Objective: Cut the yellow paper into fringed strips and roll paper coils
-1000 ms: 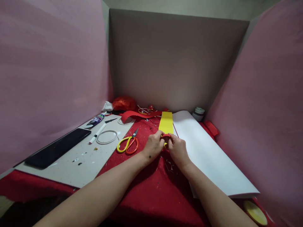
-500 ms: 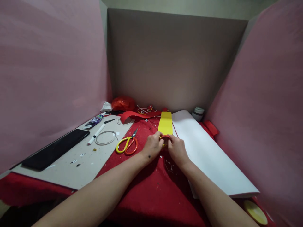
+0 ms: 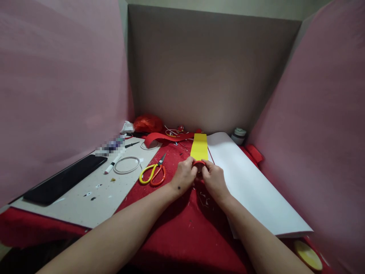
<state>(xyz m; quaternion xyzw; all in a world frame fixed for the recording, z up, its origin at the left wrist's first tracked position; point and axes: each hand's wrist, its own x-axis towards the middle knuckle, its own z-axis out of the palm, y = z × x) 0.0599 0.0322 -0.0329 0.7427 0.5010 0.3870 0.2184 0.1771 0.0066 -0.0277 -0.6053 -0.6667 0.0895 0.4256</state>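
Two hands, left hand [image 3: 184, 178] and right hand [image 3: 214, 179], pinch a small red ring [image 3: 199, 164] tight over the yellow paper strip [image 3: 199, 147].

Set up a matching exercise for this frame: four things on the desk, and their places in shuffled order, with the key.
1 scissors
2 yellow paper strip
3 white sheet
4 black slab

A right of the right hand
B on the grey board, far left
C beyond the red ring both hands pinch
D just left of the left hand

Pairs: 1-D, 2-C, 3-A, 4-B
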